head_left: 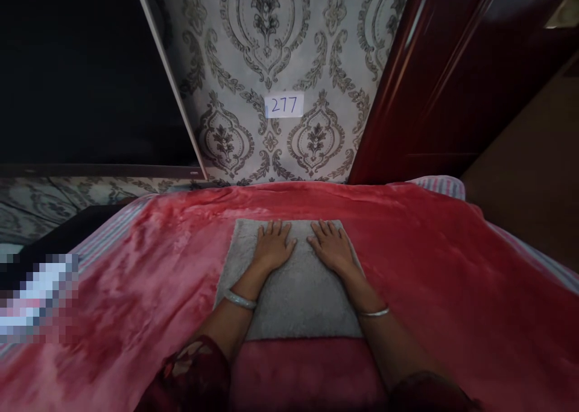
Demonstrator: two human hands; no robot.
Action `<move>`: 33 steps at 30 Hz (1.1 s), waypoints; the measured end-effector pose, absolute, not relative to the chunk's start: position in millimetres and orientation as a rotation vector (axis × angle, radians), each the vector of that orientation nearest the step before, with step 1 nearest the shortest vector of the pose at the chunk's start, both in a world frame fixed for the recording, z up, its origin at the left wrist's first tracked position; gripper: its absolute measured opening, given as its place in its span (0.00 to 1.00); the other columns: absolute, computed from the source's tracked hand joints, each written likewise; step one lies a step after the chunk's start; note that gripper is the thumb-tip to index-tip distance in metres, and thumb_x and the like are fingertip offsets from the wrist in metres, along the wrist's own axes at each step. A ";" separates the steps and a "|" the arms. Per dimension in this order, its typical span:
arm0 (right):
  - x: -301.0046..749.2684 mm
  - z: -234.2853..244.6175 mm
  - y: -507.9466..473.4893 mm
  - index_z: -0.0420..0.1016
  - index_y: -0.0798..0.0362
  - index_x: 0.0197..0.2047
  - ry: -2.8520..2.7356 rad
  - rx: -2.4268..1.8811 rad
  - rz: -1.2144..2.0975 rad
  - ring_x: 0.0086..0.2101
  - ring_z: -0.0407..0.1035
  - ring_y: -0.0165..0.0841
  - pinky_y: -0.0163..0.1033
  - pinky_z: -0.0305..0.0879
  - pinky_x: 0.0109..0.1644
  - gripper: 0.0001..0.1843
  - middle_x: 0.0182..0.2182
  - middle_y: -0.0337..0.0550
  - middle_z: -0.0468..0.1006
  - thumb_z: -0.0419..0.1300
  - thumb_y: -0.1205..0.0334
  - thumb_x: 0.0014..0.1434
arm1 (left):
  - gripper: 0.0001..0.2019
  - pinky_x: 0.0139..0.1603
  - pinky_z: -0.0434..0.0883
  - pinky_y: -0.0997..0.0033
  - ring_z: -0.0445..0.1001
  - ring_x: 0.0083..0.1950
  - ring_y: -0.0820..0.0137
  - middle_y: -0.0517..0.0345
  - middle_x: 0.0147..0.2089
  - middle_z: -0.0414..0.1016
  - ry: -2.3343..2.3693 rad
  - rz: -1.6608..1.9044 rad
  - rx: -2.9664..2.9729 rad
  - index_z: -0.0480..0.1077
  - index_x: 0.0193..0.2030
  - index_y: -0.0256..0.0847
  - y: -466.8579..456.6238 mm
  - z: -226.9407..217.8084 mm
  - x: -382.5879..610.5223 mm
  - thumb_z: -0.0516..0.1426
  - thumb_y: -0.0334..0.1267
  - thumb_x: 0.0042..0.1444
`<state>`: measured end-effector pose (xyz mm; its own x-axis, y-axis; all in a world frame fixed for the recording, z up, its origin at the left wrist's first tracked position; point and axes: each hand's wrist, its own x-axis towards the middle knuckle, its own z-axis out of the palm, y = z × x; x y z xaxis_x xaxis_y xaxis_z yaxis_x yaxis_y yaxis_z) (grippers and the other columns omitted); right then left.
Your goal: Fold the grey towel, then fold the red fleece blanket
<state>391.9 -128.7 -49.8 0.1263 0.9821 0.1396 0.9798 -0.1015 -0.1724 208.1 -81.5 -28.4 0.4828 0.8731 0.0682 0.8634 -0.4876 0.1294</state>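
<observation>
A grey towel [303,303] lies spread flat on a red plush blanket [429,267]. My left hand [274,246] rests palm down on the towel's far left part, fingers spread toward its far edge. On the far right part lies my right hand [332,246], also palm down with the fingers apart. Bare towel shows between the two hands and down to its near edge. Neither hand grips anything. Each wrist wears a bangle.
Behind the blanket stands a patterned wall with a paper label [284,105] reading 277. A large dark screen [90,74] is at the left, a dark red wooden panel [434,68] at the right. Striped cloth [441,186] shows under the blanket's edges.
</observation>
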 end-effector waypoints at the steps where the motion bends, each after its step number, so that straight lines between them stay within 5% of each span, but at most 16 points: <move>1: 391.2 -48.8 -129.0 0.59 0.48 0.74 -1.940 -2.185 0.007 0.71 0.49 0.48 0.60 0.43 0.72 0.31 0.72 0.49 0.57 0.43 0.46 0.73 | 0.32 0.74 0.47 0.37 0.49 0.78 0.48 0.43 0.77 0.53 1.542 0.195 2.642 0.55 0.75 0.43 -81.2 -28.7 208.3 0.42 0.54 0.70; 12: 361.3 -7.8 -177.3 0.52 0.48 0.76 -1.927 -2.245 0.062 0.72 0.45 0.50 0.62 0.44 0.71 0.31 0.74 0.52 0.52 0.45 0.50 0.74 | 0.29 0.75 0.49 0.41 0.50 0.78 0.54 0.40 0.77 0.52 1.591 0.326 2.689 0.55 0.75 0.38 -122.3 8.4 192.8 0.44 0.46 0.71; 22: 322.8 -48.9 -252.4 0.55 0.44 0.75 -1.994 -2.076 -0.035 0.72 0.43 0.51 0.63 0.44 0.70 0.32 0.75 0.51 0.48 0.47 0.46 0.73 | 0.30 0.72 0.48 0.31 0.46 0.78 0.45 0.43 0.78 0.49 1.575 0.199 2.809 0.56 0.75 0.48 -205.2 -40.2 140.1 0.46 0.53 0.69; 33: 375.8 -57.6 -269.1 0.57 0.46 0.74 -1.795 -2.267 -0.031 0.71 0.47 0.48 0.58 0.51 0.69 0.30 0.74 0.50 0.52 0.47 0.49 0.73 | 0.30 0.73 0.47 0.32 0.44 0.79 0.46 0.44 0.78 0.48 1.566 0.195 2.770 0.54 0.76 0.48 -206.4 -33.8 140.9 0.46 0.53 0.70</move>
<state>375.8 -269.1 -57.6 0.2413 0.9554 0.1704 0.9607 -0.2104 -0.1809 140.9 -206.4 -33.8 0.5102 0.8503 0.1290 0.8560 -0.5166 0.0193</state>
